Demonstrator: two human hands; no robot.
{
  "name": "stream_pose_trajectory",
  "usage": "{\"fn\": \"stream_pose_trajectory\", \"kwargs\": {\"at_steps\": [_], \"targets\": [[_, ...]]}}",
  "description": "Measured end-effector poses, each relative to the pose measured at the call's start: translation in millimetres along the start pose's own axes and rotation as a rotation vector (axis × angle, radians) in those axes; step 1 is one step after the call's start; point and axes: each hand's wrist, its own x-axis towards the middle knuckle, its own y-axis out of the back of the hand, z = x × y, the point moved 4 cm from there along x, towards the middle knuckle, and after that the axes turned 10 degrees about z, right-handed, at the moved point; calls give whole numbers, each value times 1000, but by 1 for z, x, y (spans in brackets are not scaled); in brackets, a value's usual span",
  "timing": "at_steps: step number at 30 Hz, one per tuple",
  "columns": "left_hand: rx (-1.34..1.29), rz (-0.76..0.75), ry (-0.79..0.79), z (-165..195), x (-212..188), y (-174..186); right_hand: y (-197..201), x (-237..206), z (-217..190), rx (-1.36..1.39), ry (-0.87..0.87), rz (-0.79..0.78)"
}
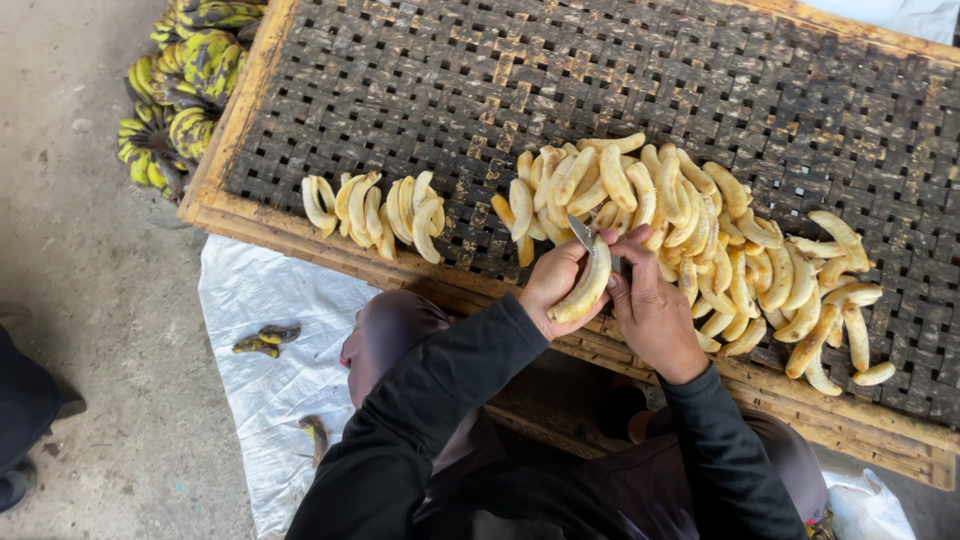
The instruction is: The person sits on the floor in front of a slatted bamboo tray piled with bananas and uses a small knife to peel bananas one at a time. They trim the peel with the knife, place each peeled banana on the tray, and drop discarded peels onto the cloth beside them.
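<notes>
Both hands meet: left hand point(550, 283) cups a peeled banana point(587, 285), right hand point(650, 310) grips a knife point(581, 232) over it.

Bare mat point(600, 80) lay open beyond the hands; the banana pile point(720, 230) crowded the right, a smaller row point(375, 205) the left.

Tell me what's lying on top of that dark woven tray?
On the woven tray lie a big heap of peeled bananas and a smaller row. What lies beneath the heap is covered.
</notes>
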Motion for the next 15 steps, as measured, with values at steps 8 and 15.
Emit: {"fn": "stream_pose_trajectory", "kwargs": {"at_steps": [8, 15], "targets": [[31, 216, 60, -8, -37, 59, -25, -25, -26, -533, 348, 143], [696, 619, -176, 88, -47, 123, -10, -15, 2, -522, 107, 46]]}}
